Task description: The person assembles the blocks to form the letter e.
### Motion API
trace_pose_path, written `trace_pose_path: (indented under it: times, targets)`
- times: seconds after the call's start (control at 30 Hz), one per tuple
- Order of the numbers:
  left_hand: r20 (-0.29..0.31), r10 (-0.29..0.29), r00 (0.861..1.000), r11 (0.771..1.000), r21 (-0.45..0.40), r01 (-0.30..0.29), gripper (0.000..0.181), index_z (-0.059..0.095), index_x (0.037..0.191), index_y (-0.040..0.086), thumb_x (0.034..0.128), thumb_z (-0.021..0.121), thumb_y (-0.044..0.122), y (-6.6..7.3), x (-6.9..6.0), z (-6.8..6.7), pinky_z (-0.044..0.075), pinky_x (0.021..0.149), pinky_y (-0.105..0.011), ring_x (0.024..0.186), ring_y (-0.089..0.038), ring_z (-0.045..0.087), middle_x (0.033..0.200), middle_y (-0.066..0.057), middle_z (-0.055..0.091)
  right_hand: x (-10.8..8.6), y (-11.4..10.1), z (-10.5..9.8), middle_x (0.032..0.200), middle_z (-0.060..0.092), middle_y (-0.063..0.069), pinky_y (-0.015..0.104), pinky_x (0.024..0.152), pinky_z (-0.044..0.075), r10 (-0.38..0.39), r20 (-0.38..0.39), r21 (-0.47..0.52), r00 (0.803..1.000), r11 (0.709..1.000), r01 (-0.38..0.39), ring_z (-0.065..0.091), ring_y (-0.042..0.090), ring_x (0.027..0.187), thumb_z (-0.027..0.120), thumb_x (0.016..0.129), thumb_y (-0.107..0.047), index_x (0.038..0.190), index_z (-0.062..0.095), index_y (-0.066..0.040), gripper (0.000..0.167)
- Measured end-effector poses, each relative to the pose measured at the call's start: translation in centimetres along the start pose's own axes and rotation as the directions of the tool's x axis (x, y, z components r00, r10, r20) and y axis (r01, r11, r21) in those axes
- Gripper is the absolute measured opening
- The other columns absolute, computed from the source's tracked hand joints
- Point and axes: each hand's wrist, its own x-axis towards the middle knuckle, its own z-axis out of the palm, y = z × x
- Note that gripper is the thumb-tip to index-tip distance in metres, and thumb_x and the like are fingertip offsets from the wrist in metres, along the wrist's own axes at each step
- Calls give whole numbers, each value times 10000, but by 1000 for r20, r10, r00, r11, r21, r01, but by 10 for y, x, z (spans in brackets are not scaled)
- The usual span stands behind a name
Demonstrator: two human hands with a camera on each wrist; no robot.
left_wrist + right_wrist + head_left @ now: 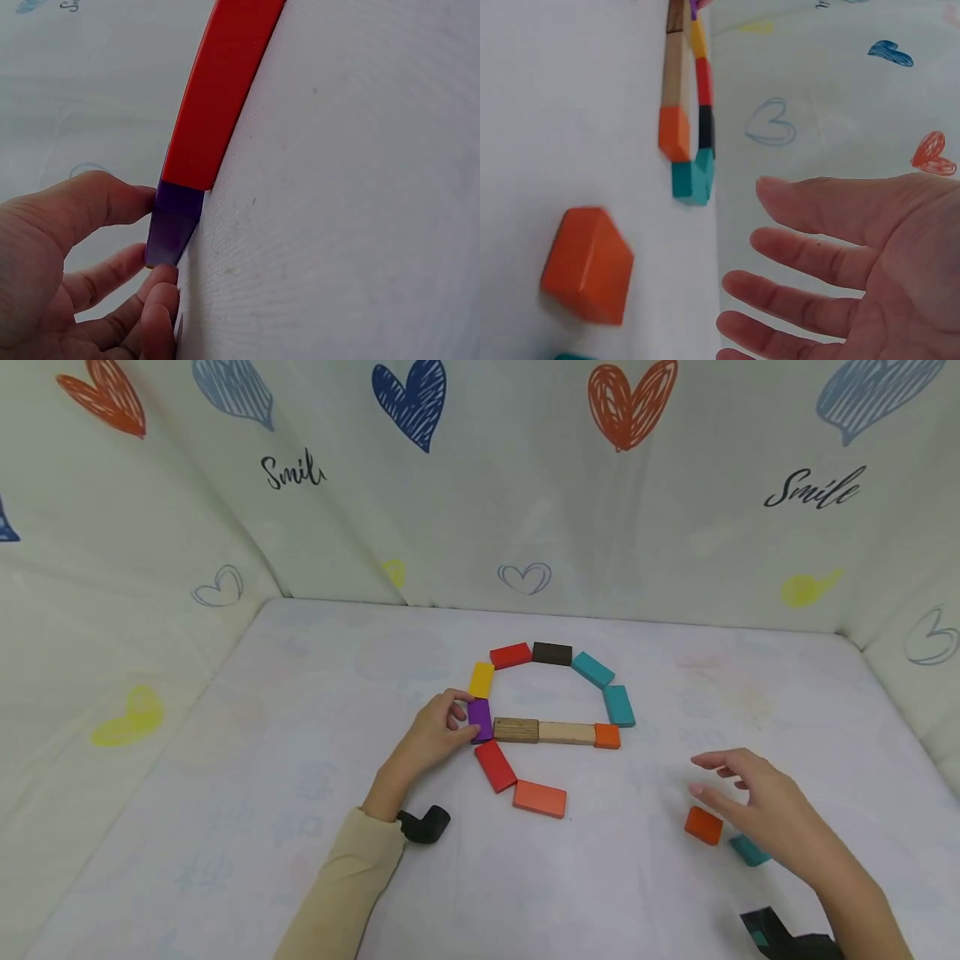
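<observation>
My left hand [438, 727] pinches a purple block [480, 720] between thumb and fingertips, on the left side of an outline of blocks. In the left wrist view the purple block [174, 225] meets the end of a red block [223, 97]. A yellow block [482, 680] adjoins it above, and a dark-striped wooden block [516, 730] lies to its right. My right hand [772, 802] hovers with spread fingers and holds nothing. Beneath and beside it lie a loose orange block [703, 825] and a teal block [750, 850], partly covered by the hand.
The outline continues with a red block [511, 655], a black block [552, 653], two teal blocks [618, 706], a pale wooden block [566, 733] and a small orange block [607, 736]. Below, an orange-red block [540, 798] extends from the lower red block. A printed cloth wall stands behind.
</observation>
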Motion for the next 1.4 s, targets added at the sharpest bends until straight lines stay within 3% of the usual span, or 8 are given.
trace_pose_path:
  times: [0.23,0.37,0.47,0.67,0.9,1.1,1.23,1.4]
  targets:
    - [-4,-5,1000,1000,-4,5,436,499,1236,91,842,669,167,0,1,0,444,706,-254,832,-192,499,967,-91,553,-27,38,13,1169,538,188,454,740,468,-7,-1,-66,1000,998,7,511,324,958,702,818,-298,1193,564,-41,475]
    - [-3,-11,1000,1000,-4,11,437,499,1235,94,841,673,168,0,2,1,442,702,-251,831,-190,497,960,-87,551,-32,46,24,1115,562,136,294,701,432,-19,-20,-83,1000,996,17,490,270,938,717,802,-293,1167,584,-38,465]
    - [-3,-17,1000,1000,-3,17,436,498,1236,98,843,672,176,0,2,1,441,701,-246,831,-187,495,959,-82,549,-32,47,31,1072,573,108,247,676,409,-27,-29,-86,999,996,25,472,246,914,726,795,-245,1134,602,-32,420]
    - [-2,-33,999,999,-4,33,442,496,1241,103,843,674,177,-1,4,2,446,700,-242,830,-184,498,964,-79,550,-30,44,35,1007,598,78,286,675,433,-44,-62,-102,997,994,38,492,247,888,733,777,-150,1087,621,-20,354]
    - [1,-43,999,999,-10,43,441,492,1242,105,845,670,181,-1,3,1,455,707,-245,836,-182,504,973,-78,553,-25,28,34,974,639,100,372,703,482,11,-45,-80,999,997,-14,577,262,887,728,787,-188,1116,601,23,411]
    - [-1,-45,999,999,-17,45,438,495,1238,106,845,671,180,0,2,1,442,695,-241,822,-182,501,964,-77,553,-22,18,36,993,660,133,458,750,489,-5,-50,-45,999,999,3,616,284,890,721,795,-184,1126,596,31,414]
    - [-3,-51,999,999,-14,51,439,494,1238,106,844,672,183,1,2,1,442,691,-239,821,-181,500,962,-76,556,-20,10,39,979,675,102,415,755,503,-27,-56,-25,998,999,25,632,246,866,728,783,-146,1115,606,19,390]
    - [-6,-52,999,999,-14,52,438,497,1235,108,842,674,182,0,3,2,440,685,-237,815,-182,499,958,-76,557,-16,-3,43,906,652,9,242,662,502,-54,-53,1,997,999,54,574,63,736,727,771,-101,1093,618,2,355]
